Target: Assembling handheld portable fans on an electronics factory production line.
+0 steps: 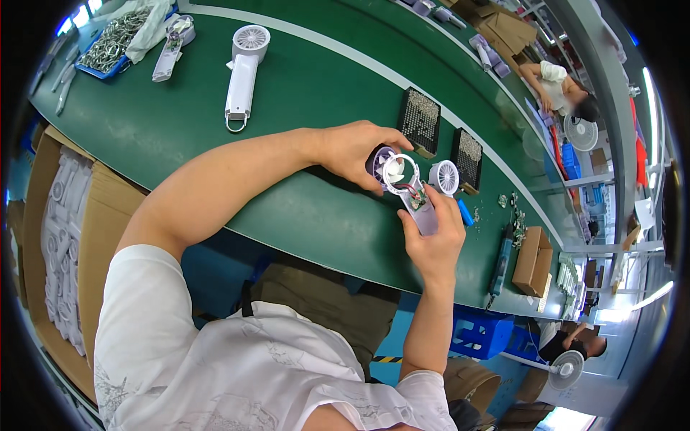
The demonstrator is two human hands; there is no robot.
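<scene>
My right hand [437, 241] grips the handle of an opened handheld fan shell [425, 219], pale lavender, with a small green circuit board and thin red wires showing. At its ring end sits a white fan blade [392, 171]. My left hand [356, 152] curls around a purple round fan housing [379, 159] at that same end; its fingertips are partly hidden. Just beyond the right hand, a white round grille [445, 177] rests near a blue cylinder [465, 212], which looks like a battery. Farther left lies an assembled white handheld fan [246, 75] with a loop at its end.
Two black trays of small screws [419, 121] [468, 158] lie beyond my hands. At right are a teal electric screwdriver [501, 264] and a cardboard box [533, 260]. A blue tray of metal parts [118, 42] and another opened fan [171, 50] stand far left, above a carton [108, 237] of white parts.
</scene>
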